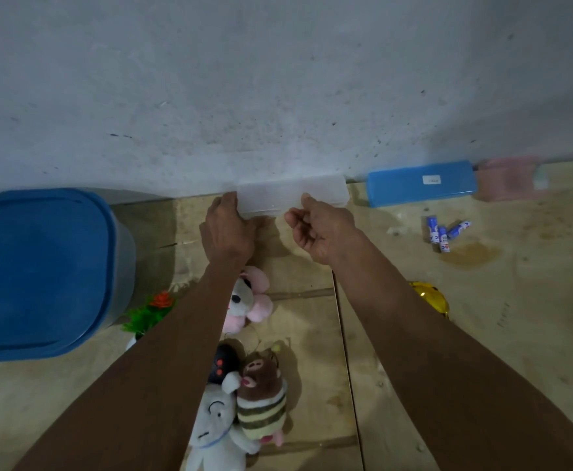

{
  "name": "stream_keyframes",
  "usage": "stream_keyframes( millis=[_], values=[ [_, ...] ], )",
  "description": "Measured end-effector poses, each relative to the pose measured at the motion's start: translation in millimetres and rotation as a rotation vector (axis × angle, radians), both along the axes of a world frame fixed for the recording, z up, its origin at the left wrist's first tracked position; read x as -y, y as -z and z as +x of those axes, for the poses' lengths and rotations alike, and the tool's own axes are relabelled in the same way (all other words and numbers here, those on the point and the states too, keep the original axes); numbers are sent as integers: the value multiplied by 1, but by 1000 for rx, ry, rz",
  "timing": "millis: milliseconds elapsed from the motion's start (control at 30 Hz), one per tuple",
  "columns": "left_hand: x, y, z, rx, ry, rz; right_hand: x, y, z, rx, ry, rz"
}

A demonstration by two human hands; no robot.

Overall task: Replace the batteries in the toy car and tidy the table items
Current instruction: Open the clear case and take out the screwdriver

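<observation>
A translucent white plastic case [278, 195] lies against the wall at the back of the wooden table. My left hand [227, 229] grips its left end. My right hand [315, 229] pinches its front edge near the middle. Three blue and white batteries [443, 232] lie loose on the table to the right. A yellow toy car [429, 297] shows partly from behind my right forearm.
A blue case [421, 183] and a pink case [509, 178] lie along the wall at the right. A big blue-lidded tub [40, 273] stands left. Several plush toys [244, 385] and a small fake plant [149, 311] sit between my arms.
</observation>
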State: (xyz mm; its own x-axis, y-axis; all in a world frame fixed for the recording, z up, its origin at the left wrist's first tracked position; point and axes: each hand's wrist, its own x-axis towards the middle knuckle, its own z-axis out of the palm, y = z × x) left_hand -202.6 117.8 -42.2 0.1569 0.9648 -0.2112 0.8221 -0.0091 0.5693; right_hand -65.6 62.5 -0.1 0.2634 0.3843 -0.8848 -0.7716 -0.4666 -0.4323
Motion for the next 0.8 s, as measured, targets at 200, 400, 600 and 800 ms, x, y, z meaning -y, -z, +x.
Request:
stream_keyframes(
  millis=[200,400,600,800],
  values=[
    [0,-2,0,5,-22,-22,-1,-13,6,81,-81,70],
    [8,-9,-4,98,-37,-64,-15,-26,24,554,-422,110],
    [3,-15,-5,-71,175,16,-19,2,36,1243,-904,149],
    [-3,-16,-7,-141,247,-11,-9,26,28,1482,-1045,213]
  ],
)
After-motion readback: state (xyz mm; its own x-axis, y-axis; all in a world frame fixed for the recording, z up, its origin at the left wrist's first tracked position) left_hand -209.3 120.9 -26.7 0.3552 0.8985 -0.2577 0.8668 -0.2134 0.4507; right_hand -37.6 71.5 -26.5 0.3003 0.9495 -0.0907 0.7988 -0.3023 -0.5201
